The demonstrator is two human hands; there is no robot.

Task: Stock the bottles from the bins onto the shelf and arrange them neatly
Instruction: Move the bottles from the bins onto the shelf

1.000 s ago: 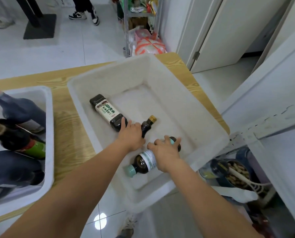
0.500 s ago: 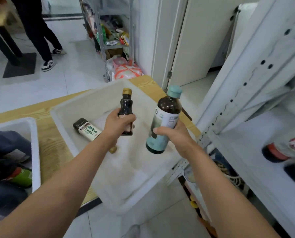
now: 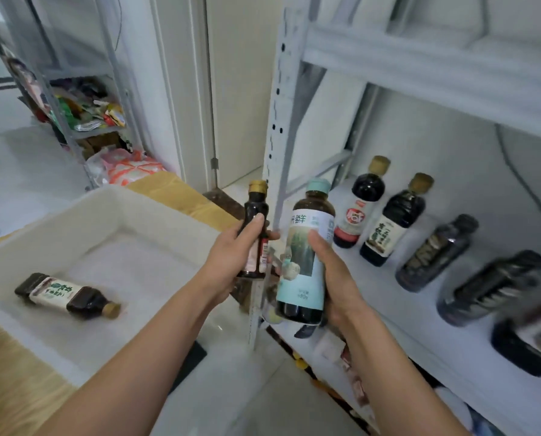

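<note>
My left hand [image 3: 231, 256] grips a small dark bottle with a gold cap [image 3: 256, 215], held upright. My right hand [image 3: 335, 278] grips a larger dark bottle with a teal cap and pale label [image 3: 307, 253], also upright. Both are in the air in front of the white shelf post [image 3: 278, 121], at the left end of the shelf board [image 3: 388, 297]. Several dark bottles stand in a row on that board, the nearest ones a red-labelled bottle [image 3: 362, 202] and a gold-capped bottle [image 3: 395, 221]. One dark bottle [image 3: 67, 295] lies in the white bin [image 3: 112, 209].
The bin sits on a wooden table [image 3: 174, 190]. Another shelf board [image 3: 436, 67] runs above the bottle row. A metal rack with packets [image 3: 83, 111] stands at the back left beside a white door [image 3: 241, 89]. Goods lie on the level below the shelf [image 3: 351, 366].
Both hands took a bottle out of the bin, raised them upright and carried them right toward the shelf. The view swung right, so the bottle row came into sight.
</note>
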